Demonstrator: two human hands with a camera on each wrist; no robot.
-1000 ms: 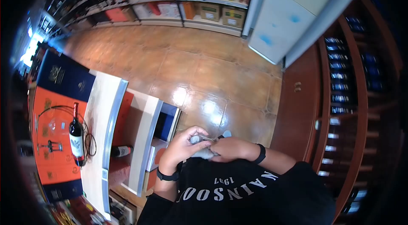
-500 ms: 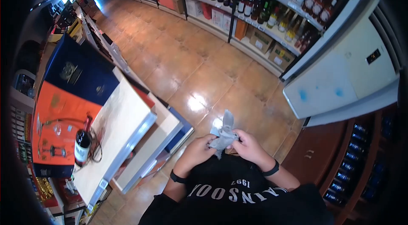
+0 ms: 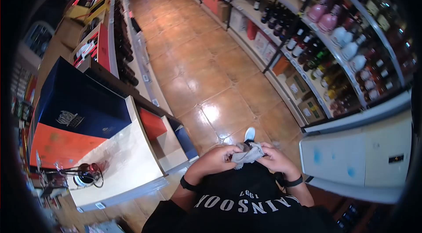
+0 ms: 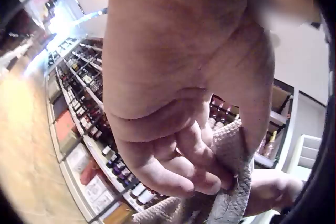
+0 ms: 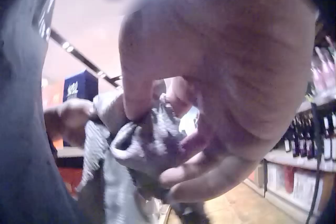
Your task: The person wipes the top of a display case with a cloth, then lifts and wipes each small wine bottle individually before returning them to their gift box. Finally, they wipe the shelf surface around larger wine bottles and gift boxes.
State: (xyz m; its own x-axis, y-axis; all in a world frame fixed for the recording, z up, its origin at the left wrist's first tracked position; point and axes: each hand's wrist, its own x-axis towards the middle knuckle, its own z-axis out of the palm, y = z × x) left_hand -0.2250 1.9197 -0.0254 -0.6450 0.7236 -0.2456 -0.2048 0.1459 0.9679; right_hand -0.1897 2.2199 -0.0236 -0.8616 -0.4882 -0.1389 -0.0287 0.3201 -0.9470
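A crumpled grey cloth is stretched between both hands, in front of the person's black shirt. My left hand pinches one end of it. In the left wrist view, the thumb and curled fingers of that hand close on the woven fabric. The other end is gripped by my right hand. Seen from the right wrist, the bunched cloth lies between the right hand's thumb and fingers, and its folds hang down.
To the left, a shelf unit carries a blue and orange box and a wine bottle. Bottle shelves line the right side, beside a white appliance. A tiled floor runs between, with a shoe below the hands.
The head view has swung, bringing more of the aisle and right-hand shelves into sight. The cloth, bunched at first, then hanging upright between the hands, is now spread sideways between them.
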